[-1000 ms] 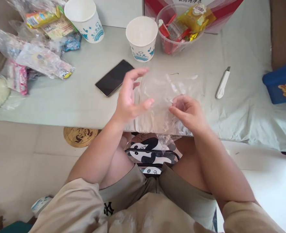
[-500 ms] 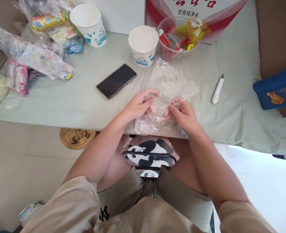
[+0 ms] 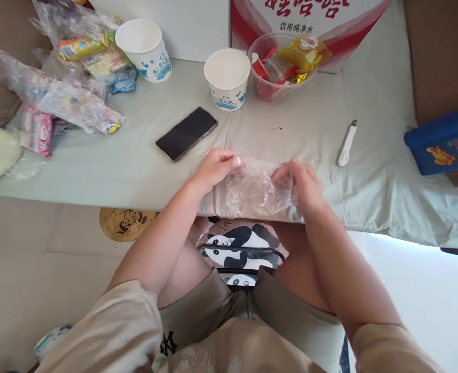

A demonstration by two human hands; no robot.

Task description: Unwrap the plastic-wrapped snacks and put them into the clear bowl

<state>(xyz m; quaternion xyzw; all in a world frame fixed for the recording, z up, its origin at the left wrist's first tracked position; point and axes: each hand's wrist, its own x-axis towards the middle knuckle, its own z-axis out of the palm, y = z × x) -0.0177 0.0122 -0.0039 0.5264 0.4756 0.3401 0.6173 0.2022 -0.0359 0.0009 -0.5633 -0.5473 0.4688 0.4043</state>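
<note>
Head view: clear plastic film point(image 3: 257, 194) at my fingertips

The film lies crumpled at the near edge of the cloth-covered table point(image 3: 128, 176), spread between my left hand point(image 3: 218, 167) and my right hand point(image 3: 308, 184). My left hand is narrow, thumb and fingertips pinched on the film's left upper corner. My right fingers are bent, film crossing them; glare and folds blur their tips, so I cannot tell whether they grip it. Nor can I tell a bag from a loose sheet.

Near my left hand lies a dark-screened phone point(image 3: 187, 133). Beyond it stands a white paper cup point(image 3: 229, 85) with blue pictures, just beside a clear tub point(image 3: 279, 89) of red and yellow packets; the round label on one is too small to read. On the box point(image 3: 329, 31) behind, the dark line 饮用纯净水 reads plainly, while the larger red characters above, apparently 娃哈哈, lose their tops to the frame.

To the right lie a white utility knife point(image 3: 347, 145) and, farther out, a blue container point(image 3: 442, 142) showing a cookie; its lettering is tiny and cut off by the right edge. At far left, a heap of packets point(image 3: 85, 98) shows a barcode, other print lost in shiny creases. Black interlocked letters, like NY, mark my shorts point(image 3: 197, 311)
</note>
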